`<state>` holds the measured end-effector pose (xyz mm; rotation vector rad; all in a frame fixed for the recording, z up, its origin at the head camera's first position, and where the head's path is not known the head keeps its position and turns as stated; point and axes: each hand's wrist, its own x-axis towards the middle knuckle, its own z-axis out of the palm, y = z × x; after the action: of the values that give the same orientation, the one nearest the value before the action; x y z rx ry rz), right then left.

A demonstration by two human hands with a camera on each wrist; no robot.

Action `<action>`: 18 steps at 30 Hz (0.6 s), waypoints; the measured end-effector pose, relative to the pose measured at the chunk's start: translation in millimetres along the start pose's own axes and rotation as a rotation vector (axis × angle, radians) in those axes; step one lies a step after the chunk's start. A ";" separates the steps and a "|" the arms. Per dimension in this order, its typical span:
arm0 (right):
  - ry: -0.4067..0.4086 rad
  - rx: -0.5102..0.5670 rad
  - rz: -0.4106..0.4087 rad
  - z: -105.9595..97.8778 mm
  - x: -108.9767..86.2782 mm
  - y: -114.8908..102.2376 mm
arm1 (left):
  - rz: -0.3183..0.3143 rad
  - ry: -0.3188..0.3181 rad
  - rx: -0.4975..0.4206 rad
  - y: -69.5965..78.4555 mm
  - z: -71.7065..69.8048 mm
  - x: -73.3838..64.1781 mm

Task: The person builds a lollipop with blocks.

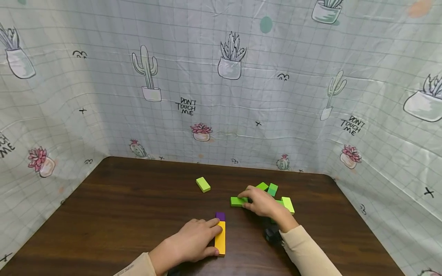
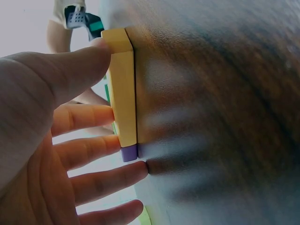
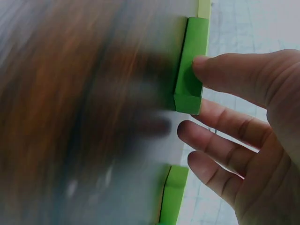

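A long yellow block [image 1: 220, 241] lies on the table with a purple block [image 1: 220, 216] against its far end. Over its left side is my left hand [image 1: 195, 239]; the thumb touches near the close end and the nearly straight fingers touch the upper edge, as the left wrist view also shows along the yellow block [image 2: 123, 93]. My right hand [image 1: 260, 201] pinches a green block [image 1: 236, 201] farther back. Seen from the right wrist, the thumb presses one long face of this green block [image 3: 192, 61], with the index finger behind it and the other fingers spread apart.
A lime block [image 1: 203, 184] lies alone toward the back. Around the right hand are a green block [image 1: 262, 186], a teal-green block [image 1: 272, 189] and a pale lime block [image 1: 288, 205]. A patterned curtain [image 1: 193, 76] encloses the dark wooden table [image 1: 114, 207].
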<state>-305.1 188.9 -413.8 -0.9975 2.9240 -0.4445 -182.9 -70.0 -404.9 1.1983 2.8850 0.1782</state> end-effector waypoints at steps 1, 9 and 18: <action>0.000 0.003 0.001 0.1 0.2 -1.5 | 0.001 -0.002 0.003 0.3 0.0 0.6; -0.023 0.011 -0.049 2.1 8.2 -15.8 | -0.006 -0.008 0.003 0.0 -0.3 0.9; -0.049 0.068 -0.119 7.6 20.8 -31.0 | -0.007 -0.008 0.001 1.0 0.8 1.8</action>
<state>-302.3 151.0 -411.1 -1.1604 2.7967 -0.5115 -183.4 -68.0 -405.5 1.1859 2.8821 0.1713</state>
